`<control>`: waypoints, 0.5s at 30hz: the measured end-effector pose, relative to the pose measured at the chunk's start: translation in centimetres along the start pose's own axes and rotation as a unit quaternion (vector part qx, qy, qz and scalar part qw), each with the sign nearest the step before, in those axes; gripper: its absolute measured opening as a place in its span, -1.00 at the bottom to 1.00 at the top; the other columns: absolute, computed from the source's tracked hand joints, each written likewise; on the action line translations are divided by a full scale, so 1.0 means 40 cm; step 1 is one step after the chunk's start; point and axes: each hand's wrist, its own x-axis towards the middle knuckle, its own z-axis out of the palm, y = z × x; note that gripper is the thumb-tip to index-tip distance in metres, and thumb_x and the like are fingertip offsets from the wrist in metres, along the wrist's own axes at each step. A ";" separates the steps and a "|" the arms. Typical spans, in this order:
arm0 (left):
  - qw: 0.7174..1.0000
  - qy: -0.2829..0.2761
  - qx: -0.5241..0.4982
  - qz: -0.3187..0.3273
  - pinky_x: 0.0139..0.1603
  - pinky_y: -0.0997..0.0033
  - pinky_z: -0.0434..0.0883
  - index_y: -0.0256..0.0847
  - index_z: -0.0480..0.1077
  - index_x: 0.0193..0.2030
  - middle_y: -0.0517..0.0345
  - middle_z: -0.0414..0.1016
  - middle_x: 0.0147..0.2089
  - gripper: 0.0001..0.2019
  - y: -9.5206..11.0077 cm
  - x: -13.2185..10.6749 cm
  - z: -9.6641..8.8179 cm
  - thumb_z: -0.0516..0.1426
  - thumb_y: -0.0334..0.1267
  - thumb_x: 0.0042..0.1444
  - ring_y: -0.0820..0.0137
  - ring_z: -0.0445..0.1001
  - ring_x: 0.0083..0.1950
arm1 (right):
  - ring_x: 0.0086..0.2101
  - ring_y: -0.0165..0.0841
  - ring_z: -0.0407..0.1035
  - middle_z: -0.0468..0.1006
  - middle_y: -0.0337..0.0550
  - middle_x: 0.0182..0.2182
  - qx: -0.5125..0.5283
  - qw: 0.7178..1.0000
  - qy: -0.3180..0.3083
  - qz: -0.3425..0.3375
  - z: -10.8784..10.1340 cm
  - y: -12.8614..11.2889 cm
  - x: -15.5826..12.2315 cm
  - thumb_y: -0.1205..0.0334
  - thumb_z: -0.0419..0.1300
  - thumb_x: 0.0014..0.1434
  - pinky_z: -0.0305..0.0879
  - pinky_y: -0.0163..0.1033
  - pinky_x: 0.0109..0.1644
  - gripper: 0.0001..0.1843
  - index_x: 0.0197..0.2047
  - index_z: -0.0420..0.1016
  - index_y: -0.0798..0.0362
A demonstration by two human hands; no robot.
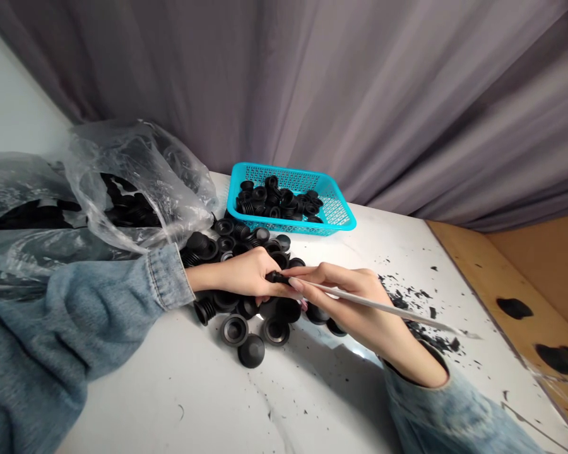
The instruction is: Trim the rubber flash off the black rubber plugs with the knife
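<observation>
My left hand (pixel 246 272) rests on a pile of black rubber caps (pixel 246 315) in the middle of the white table, its fingers curled around one small black rubber part (pixel 275 277). My right hand (pixel 355 302) pinches a thin light-coloured tool (pixel 388 307) like a pen, with its tip at that part. The tool's long handle trails off to the right above the table. Both arms wear blue denim sleeves.
A turquoise plastic basket (pixel 338 217) holding more black caps stands behind the pile. Clear plastic bags (pixel 123 183) full of black parts lie at the left. Black rubber shavings (pixel 421 315) litter the table at the right, next to a wooden board (pixel 502 284). A grey curtain hangs behind.
</observation>
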 end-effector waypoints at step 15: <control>0.997 0.038 0.060 0.044 -0.55 0.60 0.16 -0.35 0.44 -0.53 0.25 0.31 -0.61 -0.64 -0.010 0.006 0.007 0.16 -0.05 0.05 0.56 0.25 -0.55 | -0.58 -0.44 0.43 0.63 -0.21 -0.43 0.036 0.993 0.073 0.082 -0.012 -0.008 0.000 0.17 0.22 0.10 0.29 -0.38 -0.56 -0.87 -0.41 0.54 0.03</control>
